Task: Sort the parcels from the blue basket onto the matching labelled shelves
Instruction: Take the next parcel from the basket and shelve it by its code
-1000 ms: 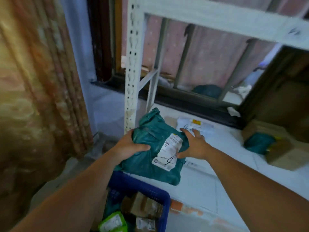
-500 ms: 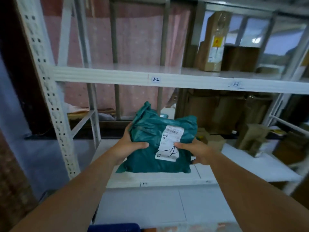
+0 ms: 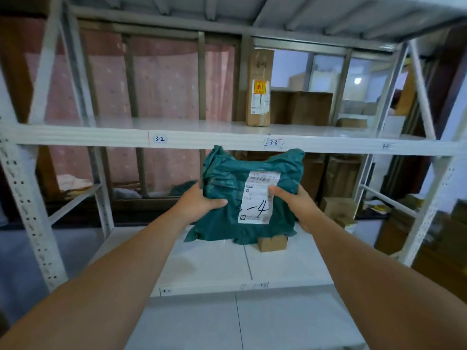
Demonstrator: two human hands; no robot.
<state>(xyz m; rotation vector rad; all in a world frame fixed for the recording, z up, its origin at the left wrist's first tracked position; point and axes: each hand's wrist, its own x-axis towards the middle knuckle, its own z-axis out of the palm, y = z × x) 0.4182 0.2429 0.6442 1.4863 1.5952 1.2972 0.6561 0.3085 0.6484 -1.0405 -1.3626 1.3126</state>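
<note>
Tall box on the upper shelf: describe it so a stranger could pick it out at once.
On the white metal rack, find the shelf edged with the 3-3 label. The tall box stands upright just above that label. Unlike the squat brown boxes to its right, it bears a yellow-and-red sticker.

Dim, cool-blue cast — daylight comes in through the glass window panes (image 3: 328, 69) at upper right. Soft blur overall. White metal rack uprights (image 3: 24, 198) bow at edges — wide-angle distortion. Shadows faint.
</note>
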